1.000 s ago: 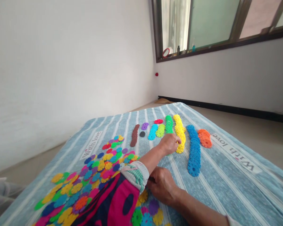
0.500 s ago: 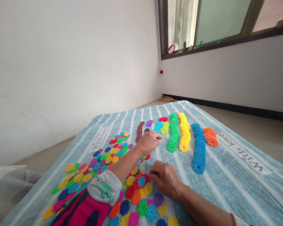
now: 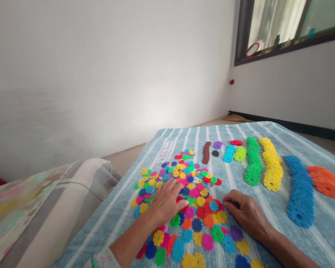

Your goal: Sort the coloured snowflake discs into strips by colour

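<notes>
My left hand [image 3: 165, 203] reaches over a loose pile of mixed-colour notched plastic discs, its fingers spread and resting on or just above them. A yellow disc [image 3: 200, 201] and a pink disc [image 3: 189, 212] lie to the right of its thumb. At the pile's right edge my right hand [image 3: 248, 211] rests on the cloth with its fingers curled in; whatever they hold, if anything, is hidden. Close to its fingertips are red discs and a light blue disc [image 3: 213, 206].
Overlapping single-colour rows lie beyond: brown [image 3: 206, 153], light blue [image 3: 229, 153], lime [image 3: 240, 154], green [image 3: 252, 163], yellow [image 3: 272, 167], blue [image 3: 300, 193] and orange [image 3: 324, 181]. Purple [image 3: 218, 145], red [image 3: 236, 142] and black discs [image 3: 215, 153] form small groups. A striped cloth [image 3: 279, 230] covers the surface.
My left hand has come back from near the small groups to the loose pile, and its closed fingers have spread. My right hand stays curled beside the pile. The view has turned left.
</notes>
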Action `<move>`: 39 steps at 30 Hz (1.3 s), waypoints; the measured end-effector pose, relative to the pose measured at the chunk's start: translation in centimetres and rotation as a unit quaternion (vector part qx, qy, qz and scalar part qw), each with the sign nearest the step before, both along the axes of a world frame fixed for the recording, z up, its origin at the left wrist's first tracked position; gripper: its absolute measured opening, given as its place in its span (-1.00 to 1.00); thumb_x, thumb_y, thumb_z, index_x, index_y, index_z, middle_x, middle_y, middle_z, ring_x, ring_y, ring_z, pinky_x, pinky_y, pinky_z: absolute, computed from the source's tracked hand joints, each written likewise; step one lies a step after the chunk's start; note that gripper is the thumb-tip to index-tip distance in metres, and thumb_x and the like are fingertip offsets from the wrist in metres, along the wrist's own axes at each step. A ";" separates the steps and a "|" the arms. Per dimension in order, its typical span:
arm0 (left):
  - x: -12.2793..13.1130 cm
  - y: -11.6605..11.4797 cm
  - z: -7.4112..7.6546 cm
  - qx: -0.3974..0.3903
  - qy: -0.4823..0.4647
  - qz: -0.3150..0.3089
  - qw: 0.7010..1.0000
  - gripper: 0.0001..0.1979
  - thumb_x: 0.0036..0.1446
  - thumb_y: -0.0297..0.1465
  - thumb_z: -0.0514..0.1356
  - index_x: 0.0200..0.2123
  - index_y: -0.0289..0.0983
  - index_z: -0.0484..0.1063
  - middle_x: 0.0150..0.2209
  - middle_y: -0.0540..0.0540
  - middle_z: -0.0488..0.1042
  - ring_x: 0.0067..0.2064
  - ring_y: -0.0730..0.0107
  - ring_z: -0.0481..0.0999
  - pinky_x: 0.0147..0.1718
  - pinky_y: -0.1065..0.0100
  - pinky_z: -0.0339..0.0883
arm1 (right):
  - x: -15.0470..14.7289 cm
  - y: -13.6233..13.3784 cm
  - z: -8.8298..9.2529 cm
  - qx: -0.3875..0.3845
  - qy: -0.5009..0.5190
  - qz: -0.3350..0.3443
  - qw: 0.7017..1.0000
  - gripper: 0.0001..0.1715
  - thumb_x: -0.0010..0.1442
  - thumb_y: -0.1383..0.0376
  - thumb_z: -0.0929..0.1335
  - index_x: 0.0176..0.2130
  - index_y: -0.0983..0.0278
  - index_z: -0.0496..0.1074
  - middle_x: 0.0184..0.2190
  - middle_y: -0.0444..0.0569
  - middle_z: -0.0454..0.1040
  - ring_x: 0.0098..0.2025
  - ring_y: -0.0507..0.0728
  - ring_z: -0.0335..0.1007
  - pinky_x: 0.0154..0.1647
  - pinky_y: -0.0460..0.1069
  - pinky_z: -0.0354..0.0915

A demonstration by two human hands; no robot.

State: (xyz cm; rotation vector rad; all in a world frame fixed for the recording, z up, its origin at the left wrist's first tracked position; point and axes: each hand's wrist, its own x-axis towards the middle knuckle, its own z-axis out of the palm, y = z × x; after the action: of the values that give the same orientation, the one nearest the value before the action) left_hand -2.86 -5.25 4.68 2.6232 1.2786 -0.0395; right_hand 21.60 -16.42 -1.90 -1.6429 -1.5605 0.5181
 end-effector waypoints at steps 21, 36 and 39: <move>-1.9 -8.6 -0.8 -0.040 0.055 0.132 0.989 -0.22 0.08 0.00 0.06 0.29 -0.25 0.02 0.34 -0.24 -0.26 0.35 -0.07 -0.31 0.22 -0.21 -0.33 | 0.4 -0.3 -0.7 -0.027 -0.014 0.006 1.000 -0.68 0.21 0.10 0.22 -0.37 0.21 0.44 -0.41 -0.11 0.47 -0.34 0.10 0.39 -0.32 -0.02 0.23; -0.8 -9.4 -1.6 0.009 -0.097 -0.013 0.995 -0.47 0.14 -0.27 0.13 0.18 -0.25 0.21 0.28 -0.22 0.11 0.28 0.03 0.07 0.22 -0.08 -0.06 | 0.8 -0.7 -0.9 -0.017 -0.002 0.017 1.000 -0.65 0.21 0.07 0.23 -0.35 0.22 0.45 -0.38 -0.09 0.47 -0.32 0.12 0.39 -0.29 0.00 0.25; -4.1 -7.3 -1.4 0.109 -0.088 0.106 0.984 -0.68 0.16 -0.48 0.02 -0.04 -0.30 0.40 -0.03 -0.22 0.44 0.05 0.14 0.36 0.05 0.10 0.22 | 0.8 -0.7 -0.9 -0.018 0.002 0.018 1.000 -0.66 0.20 0.07 0.23 -0.35 0.22 0.45 -0.39 -0.09 0.48 -0.32 0.12 0.40 -0.29 0.00 0.26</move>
State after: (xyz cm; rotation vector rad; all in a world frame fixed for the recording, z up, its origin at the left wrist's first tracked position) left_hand -7.01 -12.58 3.30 2.5751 1.5667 0.3799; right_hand 22.43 -17.13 -2.75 -1.6418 -1.5896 0.5719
